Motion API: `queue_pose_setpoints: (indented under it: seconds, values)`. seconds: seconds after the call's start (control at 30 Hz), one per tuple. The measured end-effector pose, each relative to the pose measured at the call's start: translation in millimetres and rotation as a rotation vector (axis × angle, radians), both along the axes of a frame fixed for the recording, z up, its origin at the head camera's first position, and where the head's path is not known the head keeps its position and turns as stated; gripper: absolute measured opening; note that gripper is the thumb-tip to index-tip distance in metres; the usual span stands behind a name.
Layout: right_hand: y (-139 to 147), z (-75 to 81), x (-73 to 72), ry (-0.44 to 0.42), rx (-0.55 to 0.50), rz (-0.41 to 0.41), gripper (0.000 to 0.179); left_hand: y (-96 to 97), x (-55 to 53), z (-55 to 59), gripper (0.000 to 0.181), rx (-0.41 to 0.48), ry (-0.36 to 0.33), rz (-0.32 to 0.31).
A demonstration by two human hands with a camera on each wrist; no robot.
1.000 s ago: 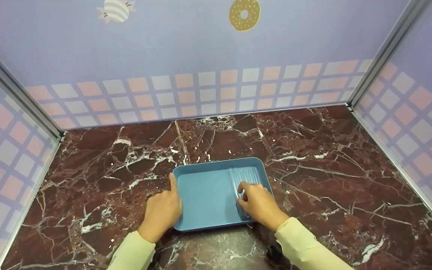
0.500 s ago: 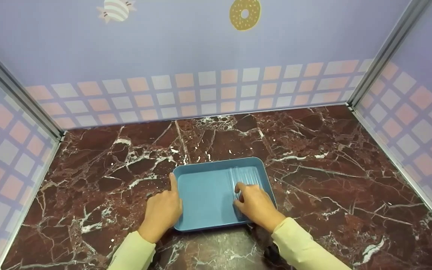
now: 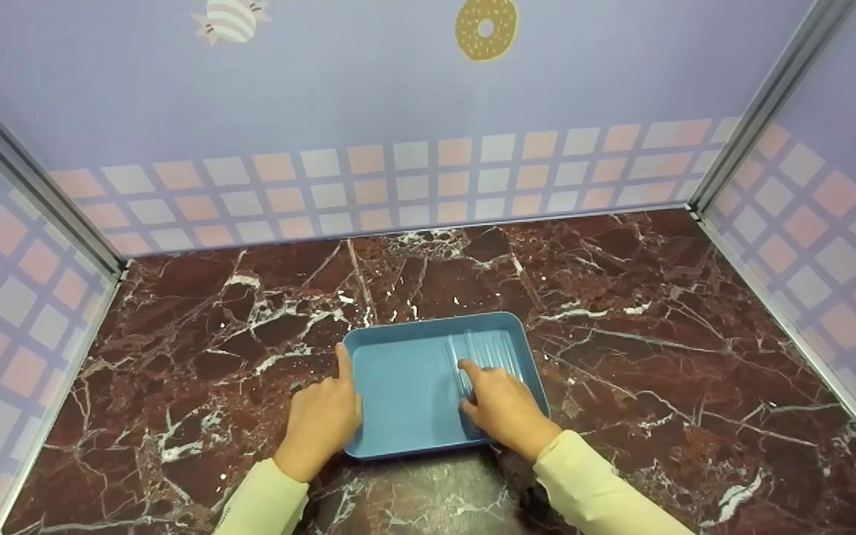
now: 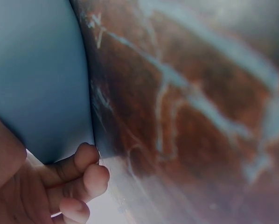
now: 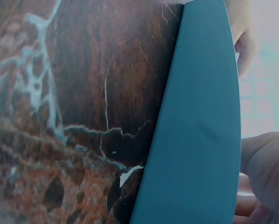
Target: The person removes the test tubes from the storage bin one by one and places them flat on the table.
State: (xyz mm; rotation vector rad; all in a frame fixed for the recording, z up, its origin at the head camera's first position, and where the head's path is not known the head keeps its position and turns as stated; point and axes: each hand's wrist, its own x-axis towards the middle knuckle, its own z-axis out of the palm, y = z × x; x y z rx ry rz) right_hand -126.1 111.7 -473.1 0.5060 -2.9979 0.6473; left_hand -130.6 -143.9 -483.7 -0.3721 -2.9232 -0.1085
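Observation:
A shallow blue tray [image 3: 406, 394] sits on the table in the head view. Several clear, ribbed-looking tubes [image 3: 498, 349] lie side by side along its right part. One clear tube [image 3: 453, 351] lies slightly apart, left of the others. My left hand [image 3: 322, 416] holds the tray's left wall, its index finger along the rim. In the left wrist view, the other fingers [image 4: 86, 179] curl beside the tray wall. My right hand [image 3: 506, 405] is over the tubes, index finger extended onto the separate tube, thumb spaced below. It hides the tubes' near ends.
The dark red marble-patterned table [image 3: 621, 357] surrounds the tray. A lilac back panel [image 3: 368, 89] with pink and white squares stands behind, with side panels left and right. A small dark object [image 3: 536, 498] shows near the right sleeve.
My right hand has shifted slightly left and its index finger has straightened. One clear tube has come apart from the row, leftward. My left hand and the tray stay put.

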Motion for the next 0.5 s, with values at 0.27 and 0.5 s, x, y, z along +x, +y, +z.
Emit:
queue_pose_setpoints:
  seconds: [0.27,0.5]
  values:
    - [-2.9,-1.3,2.4,0.0,-0.009,0.009,0.041,0.1,-0.2,0.2,0.066,0.004,-0.02,0.007]
    - [-4.7,-1.4,2.3,-0.023,-0.036,0.001,0.034,0.6,-0.6,-0.6,0.066,0.013,-0.031,0.016]
